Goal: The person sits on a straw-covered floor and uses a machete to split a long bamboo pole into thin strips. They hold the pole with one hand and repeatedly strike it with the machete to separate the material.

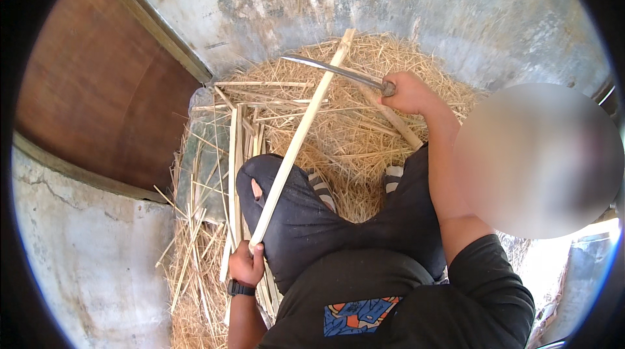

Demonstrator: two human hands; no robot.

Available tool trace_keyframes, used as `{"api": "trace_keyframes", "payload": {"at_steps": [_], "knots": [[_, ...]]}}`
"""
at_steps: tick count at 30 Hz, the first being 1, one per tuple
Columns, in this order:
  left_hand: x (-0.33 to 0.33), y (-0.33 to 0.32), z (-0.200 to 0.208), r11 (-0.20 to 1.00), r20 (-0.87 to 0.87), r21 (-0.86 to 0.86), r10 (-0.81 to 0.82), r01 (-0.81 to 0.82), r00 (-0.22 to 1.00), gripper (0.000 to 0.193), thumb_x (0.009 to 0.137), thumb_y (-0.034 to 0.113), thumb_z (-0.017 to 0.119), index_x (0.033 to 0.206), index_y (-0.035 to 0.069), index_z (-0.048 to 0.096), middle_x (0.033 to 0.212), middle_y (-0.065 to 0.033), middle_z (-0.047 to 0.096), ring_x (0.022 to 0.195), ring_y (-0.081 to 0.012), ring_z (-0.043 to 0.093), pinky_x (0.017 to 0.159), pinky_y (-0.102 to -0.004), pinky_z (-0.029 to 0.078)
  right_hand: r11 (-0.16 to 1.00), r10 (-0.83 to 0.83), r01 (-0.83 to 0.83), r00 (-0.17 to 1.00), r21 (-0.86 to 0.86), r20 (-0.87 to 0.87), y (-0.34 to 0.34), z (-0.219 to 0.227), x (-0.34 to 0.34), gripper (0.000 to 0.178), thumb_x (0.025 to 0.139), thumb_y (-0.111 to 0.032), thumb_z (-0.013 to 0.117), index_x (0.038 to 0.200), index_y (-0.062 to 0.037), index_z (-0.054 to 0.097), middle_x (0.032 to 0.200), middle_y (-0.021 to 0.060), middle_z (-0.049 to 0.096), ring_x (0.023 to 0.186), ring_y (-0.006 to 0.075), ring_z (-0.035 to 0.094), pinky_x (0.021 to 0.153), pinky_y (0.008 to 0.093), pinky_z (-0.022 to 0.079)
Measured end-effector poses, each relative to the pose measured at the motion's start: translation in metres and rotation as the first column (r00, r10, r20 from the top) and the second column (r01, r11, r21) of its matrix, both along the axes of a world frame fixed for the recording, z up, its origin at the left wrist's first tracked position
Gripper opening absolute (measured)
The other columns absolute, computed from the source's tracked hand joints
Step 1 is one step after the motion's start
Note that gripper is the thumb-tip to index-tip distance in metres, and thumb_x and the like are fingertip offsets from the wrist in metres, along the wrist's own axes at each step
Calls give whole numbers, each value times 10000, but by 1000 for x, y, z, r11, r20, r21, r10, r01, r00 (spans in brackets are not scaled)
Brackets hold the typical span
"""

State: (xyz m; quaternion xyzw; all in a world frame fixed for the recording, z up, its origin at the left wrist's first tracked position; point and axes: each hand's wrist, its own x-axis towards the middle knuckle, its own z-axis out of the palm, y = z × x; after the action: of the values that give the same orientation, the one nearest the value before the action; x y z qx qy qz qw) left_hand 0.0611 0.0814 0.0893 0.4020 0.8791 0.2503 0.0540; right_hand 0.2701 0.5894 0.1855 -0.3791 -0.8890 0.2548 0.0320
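Note:
A long pale strip that looks like split bamboo (301,134) slants from my lap up to the far side of the shavings. My left hand (247,264), with a dark watch on the wrist, is closed round its near end beside my left thigh. In my right hand (410,93) is the handle of a long knife with a slightly curved blade (345,73). The blade points left and crosses the strip near its far end; whether it touches the strip I cannot tell. Behind the knife, a thick pole or piece of wood (397,121) lies on the shavings.
Dry, straw-like shavings (364,180) cover the floor round my feet. More pale strips (236,173) lie in a bundle by my left knee, near a grey-green slab (207,134). A worn wall (403,4) curves behind; a brown door panel (111,82) stands left. A blurred patch hides the right side.

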Motion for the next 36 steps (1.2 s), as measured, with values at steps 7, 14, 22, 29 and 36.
{"api": "trace_keyframes", "payload": {"at_steps": [7,14,22,29,36], "knots": [[-1,1,-2,999,-29,-45,19,-20,999,317,960,336,673,931,24,624,712,-236,648,662,-458,652,577,-506,497,981,-190,180,966,-69,-173,14,-16,1,423,865,-312,789,1153,-22,682,1010,170,709,914,292,673,823,428,527],[1,0,-3,999,-36,-31,14,-15,999,323,964,342,661,949,21,624,749,-236,665,664,-463,651,585,-520,500,980,-187,179,978,-89,-89,13,0,8,529,867,-344,769,1285,-36,670,1194,210,707,1106,330,678,948,445,534],[-1,-5,-14,1000,-39,-16,20,-21,999,329,957,339,668,978,13,622,755,-253,661,679,-478,650,592,-530,504,997,-71,72,988,5,-136,7,-13,1,410,863,-335,783,1158,-60,709,1028,153,734,937,299,691,854,443,541],[-4,0,-8,996,-96,-90,3,-11,995,342,960,350,667,1014,16,620,749,-255,658,683,-482,648,594,-535,505,978,-203,197,972,-66,-120,13,-12,6,374,882,-335,767,1132,-62,712,968,144,727,894,291,692,806,437,548],[-2,-1,-16,1000,-75,9,-5,6,997,347,968,350,657,1024,10,620,758,-258,660,687,-482,649,596,-539,503,976,-174,185,979,114,-104,6,-5,0,351,906,-339,744,1117,-60,716,919,160,722,866,298,693,778,438,550]]}}
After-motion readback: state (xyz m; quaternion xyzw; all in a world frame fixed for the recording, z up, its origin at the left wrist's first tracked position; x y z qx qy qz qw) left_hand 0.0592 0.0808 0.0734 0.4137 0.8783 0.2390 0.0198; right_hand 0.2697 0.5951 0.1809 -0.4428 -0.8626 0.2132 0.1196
